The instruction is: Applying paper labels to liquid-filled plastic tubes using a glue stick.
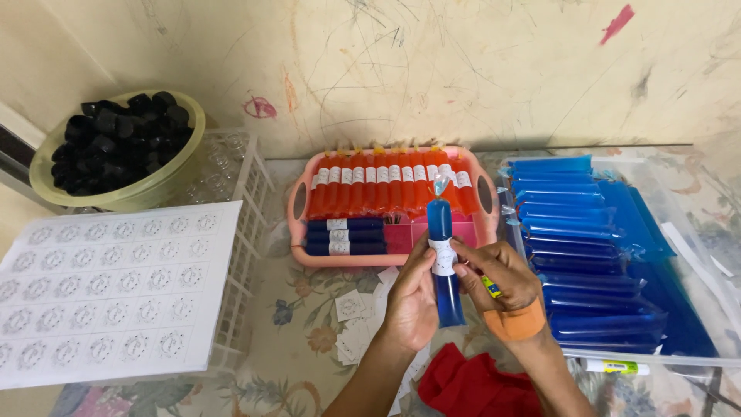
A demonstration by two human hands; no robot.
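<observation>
glossy clear-plastic blue tube [445, 255] (matt paper label), smooth pink plastic tray [302, 224], matt paper sticker sheet [108, 293], red cloth [471, 382]

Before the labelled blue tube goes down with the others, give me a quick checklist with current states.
1. Blue liquid-filled plastic tube held upright by both hands: ok.
2. White paper label wrapped on the tube, left hand and right hand pressing it: ok.
3. Label seam fully stuck: cannot tell.
4. Pink plastic tray has free space beside the three labelled dark blue tubes: ok.
5. Knotted top of the tube sealed: cannot tell.
</observation>
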